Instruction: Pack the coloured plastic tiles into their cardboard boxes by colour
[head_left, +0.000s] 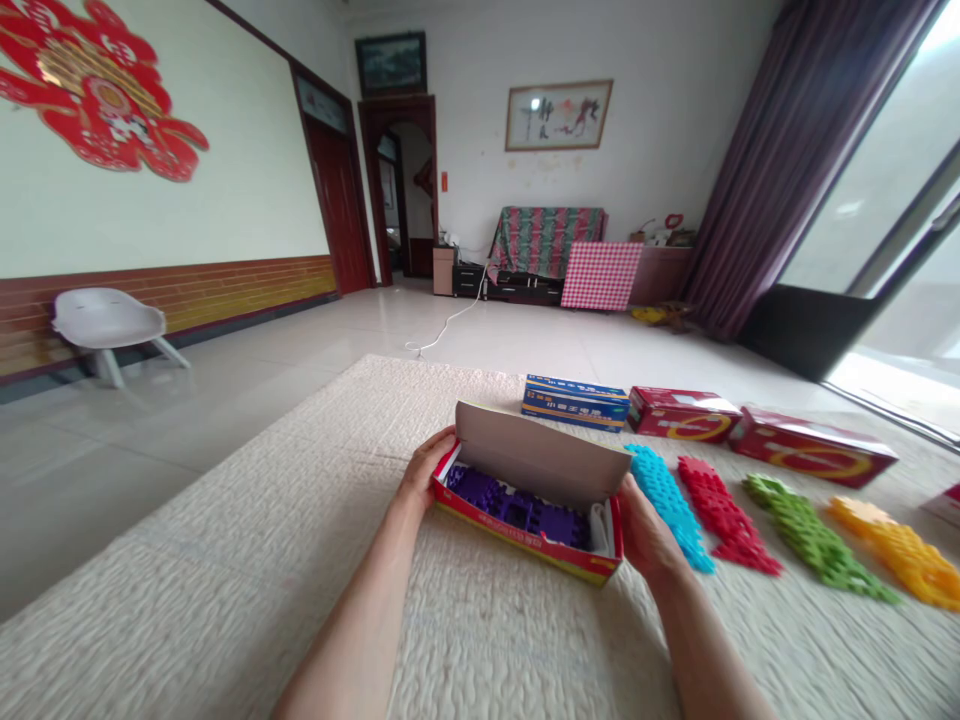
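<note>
My left hand (pixel 427 468) is closed on the left end of a red and yellow cardboard box (pixel 519 540). At the box's right end, my right hand (pixel 646 530) grips it too. The lid (pixel 536 455) stands raised at the back, showing its grey inner face. Purple plastic interlocking pieces (pixel 514 508) lie inside the box, with something white (pixel 600 528) at the right end. Just beyond my right hand lies a blue strip of interlocking pieces (pixel 671 505). My fingertips behind the box are partly hidden.
Red (pixel 727 515), green (pixel 817 535) and yellow strips (pixel 904 550) lie to the right on the quilted cover (pixel 300 500). Behind them stand a blue box (pixel 575 405) and red boxes (pixel 684 415). A white chair (pixel 109 320) stands on the floor at left.
</note>
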